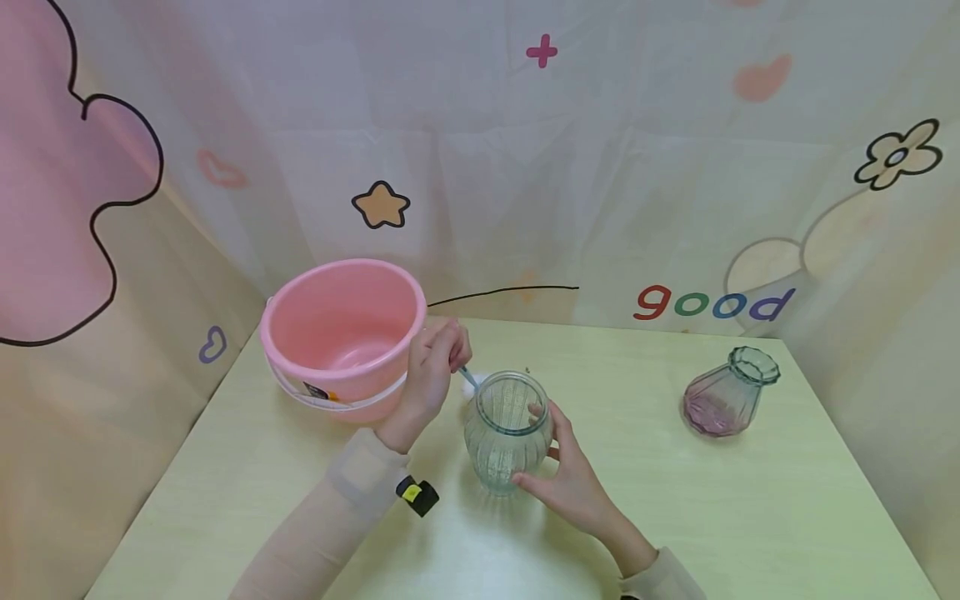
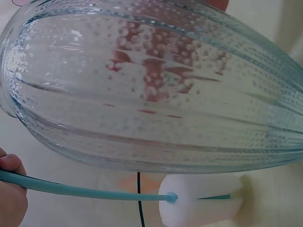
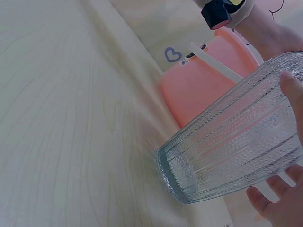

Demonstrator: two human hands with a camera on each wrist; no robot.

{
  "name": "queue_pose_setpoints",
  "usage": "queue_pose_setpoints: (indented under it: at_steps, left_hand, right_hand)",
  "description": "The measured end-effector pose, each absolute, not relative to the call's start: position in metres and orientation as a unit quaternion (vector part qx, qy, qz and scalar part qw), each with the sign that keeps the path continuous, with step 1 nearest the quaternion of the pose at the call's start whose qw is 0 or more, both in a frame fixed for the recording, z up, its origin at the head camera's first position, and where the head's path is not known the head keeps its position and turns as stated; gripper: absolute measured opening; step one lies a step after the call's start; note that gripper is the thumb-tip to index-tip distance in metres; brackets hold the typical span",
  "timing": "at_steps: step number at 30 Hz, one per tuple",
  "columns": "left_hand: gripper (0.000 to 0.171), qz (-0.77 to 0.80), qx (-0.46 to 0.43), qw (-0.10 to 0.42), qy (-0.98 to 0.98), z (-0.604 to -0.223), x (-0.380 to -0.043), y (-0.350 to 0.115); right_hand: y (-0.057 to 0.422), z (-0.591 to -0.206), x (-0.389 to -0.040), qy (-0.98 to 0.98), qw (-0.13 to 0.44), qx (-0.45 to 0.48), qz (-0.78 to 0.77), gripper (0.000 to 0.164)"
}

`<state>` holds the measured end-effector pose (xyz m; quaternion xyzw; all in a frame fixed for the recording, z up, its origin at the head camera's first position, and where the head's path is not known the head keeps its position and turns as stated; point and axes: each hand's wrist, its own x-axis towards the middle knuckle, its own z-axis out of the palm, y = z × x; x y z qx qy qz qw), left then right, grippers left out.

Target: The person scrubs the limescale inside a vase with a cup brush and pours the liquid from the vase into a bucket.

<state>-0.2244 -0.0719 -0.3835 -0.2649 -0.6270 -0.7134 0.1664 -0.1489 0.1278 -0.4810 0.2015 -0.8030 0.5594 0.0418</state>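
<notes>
In the head view, my right hand (image 1: 570, 487) grips a clear, ribbed glass vase (image 1: 504, 454) from its right side, thumb in front and fingers behind. Its mouth faces up; whether the base touches the table I cannot tell. My left hand (image 1: 435, 367) pinches the thin blue handle (image 2: 94, 191) of a sponge brush beyond the vase's left side. A white foam head (image 2: 189, 201) sits at the handle's end, outside the glass and partly hidden behind it in the head view. Through the ribbed wall, the right hand's fingers show blurred in the left wrist view.
A pink bucket (image 1: 345, 271) with a white handle stands at the back left, close to my left hand. Toward the right of the table (image 1: 750, 517) is a second glass vase (image 1: 723, 400), purple at the bottom. A printed curtain (image 1: 480, 167) hangs behind.
</notes>
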Motion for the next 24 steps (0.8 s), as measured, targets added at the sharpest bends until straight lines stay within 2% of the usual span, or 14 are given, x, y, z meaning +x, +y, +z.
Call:
queue_pose_setpoints:
  at_steps: [6,13,24]
  left_hand:
    - [0.037,-0.708,-0.264,0.147,-0.638,-0.383,-0.219,-0.075]
    - [0.035,-0.685,-0.262,0.152,-0.662,-0.369,-0.204,-0.077]
    - [0.035,-0.667,-0.259,0.153,-0.681,-0.374,-0.194,-0.086]
  right_hand:
    - [0.128,-0.482,-0.149,-0.804,0.041,0.199,0.558,0.100]
    - [0.128,-0.481,-0.150,-0.805,0.042,0.200,0.557,0.099]
    - [0.128,-0.482,-0.150,-0.805,0.042,0.200,0.558,0.099]
